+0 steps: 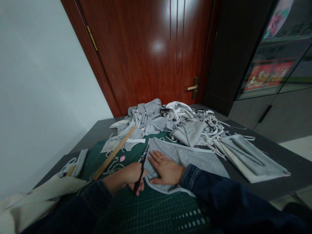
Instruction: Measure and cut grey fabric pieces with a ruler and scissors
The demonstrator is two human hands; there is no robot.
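My left hand (pixel 129 177) is closed round the handles of black scissors (pixel 142 167), whose blades point away from me along the left edge of a grey fabric piece (pixel 195 157). My right hand (pixel 164 169) lies flat, fingers spread, pressing that fabric onto the green cutting mat (pixel 151 208). Both arms wear dark denim sleeves.
A wooden ruler (pixel 114 152) lies slanted on the mat to the left, near a small pink chalk piece (pixel 122 158). A heap of grey and white fabric scraps (pixel 170 122) fills the table's far side. Folded grey cloth (pixel 248 156) lies right. A red-brown door (pixel 151 52) stands behind.
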